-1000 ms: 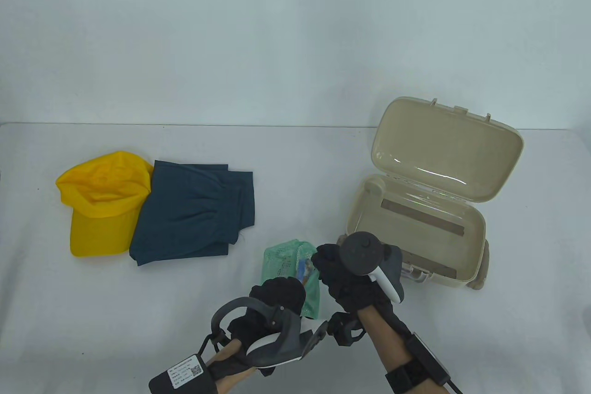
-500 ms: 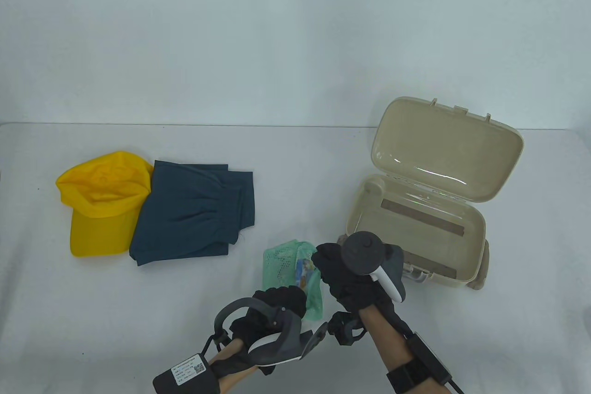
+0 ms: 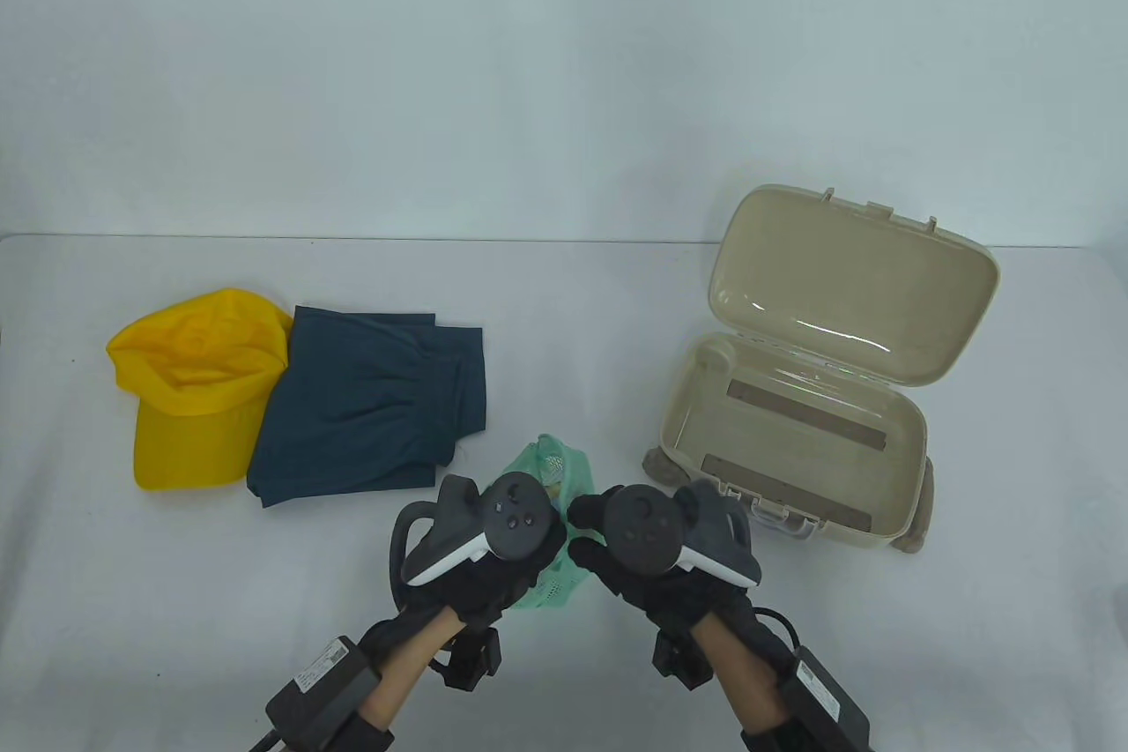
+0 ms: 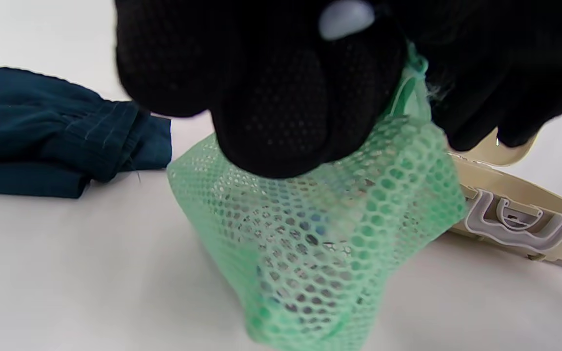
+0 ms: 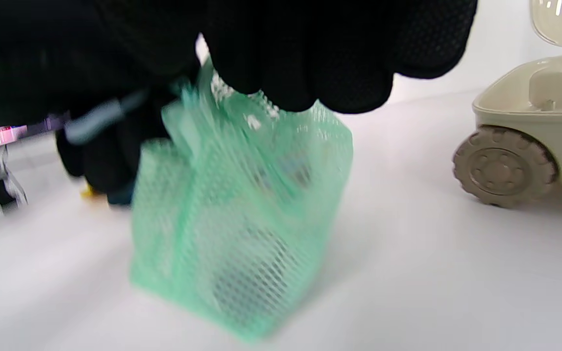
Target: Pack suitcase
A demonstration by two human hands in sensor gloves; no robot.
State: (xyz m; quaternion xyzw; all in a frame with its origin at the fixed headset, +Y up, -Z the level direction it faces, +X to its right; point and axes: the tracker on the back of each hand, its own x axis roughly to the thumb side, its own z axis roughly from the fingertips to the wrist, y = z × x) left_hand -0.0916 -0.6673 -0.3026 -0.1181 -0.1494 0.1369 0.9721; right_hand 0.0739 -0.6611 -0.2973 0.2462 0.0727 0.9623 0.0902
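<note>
A green mesh bag (image 3: 553, 468) with small items inside hangs upright between my two hands at the table's front middle. My left hand (image 3: 515, 571) pinches its gathered top, seen close in the left wrist view with the bag (image 4: 320, 234) below the fingers. My right hand (image 3: 608, 562) grips the top from the other side, above the blurred bag (image 5: 242, 234). Whether its bottom touches the table I cannot tell. The beige suitcase (image 3: 797, 443) lies open and empty to the right, its lid (image 3: 846, 285) raised.
A yellow cap (image 3: 189, 390) and folded dark teal shorts (image 3: 366, 408) lie at the left, and the shorts (image 4: 42, 141) are close behind the bag. The suitcase's latch (image 4: 520, 219) and a wheel (image 5: 503, 165) are near my hands.
Both hands have turned palm down and closed together over the bag's top. The bag, which lay flat, now stands gathered upright between them.
</note>
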